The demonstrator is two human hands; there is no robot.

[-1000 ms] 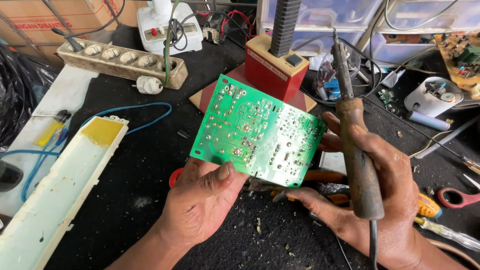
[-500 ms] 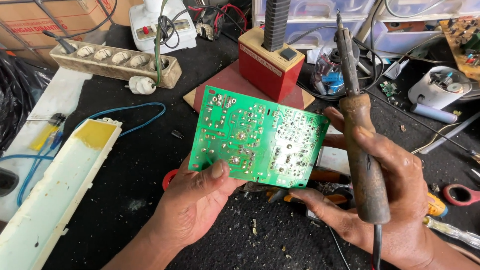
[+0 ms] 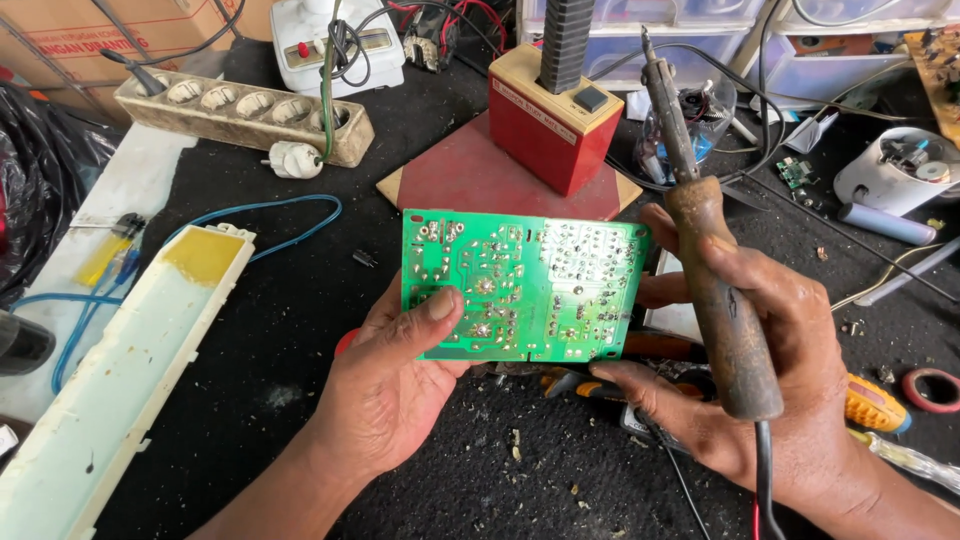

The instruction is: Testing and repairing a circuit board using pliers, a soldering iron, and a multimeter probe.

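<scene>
Sitting at top left, a brown cardboard box (image 3: 110, 35) with red print; a red block (image 3: 548, 135) with a cream label strip stands behind. Left hand (image 3: 385, 385) fingers closed on the green circuit board (image 3: 522, 287), held above the black surface (image 3: 250, 330). Right hand (image 3: 770, 380) grips a soldering iron (image 3: 712, 270), fingertips touching the board's right edge.

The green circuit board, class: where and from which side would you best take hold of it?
Grip the green circuit board by its bare edges, from the left and right sides, as the left hand and right hand do. It is thin and flat, its upturned face studded with solder joints, so probably keep fingers off the middle.
</scene>
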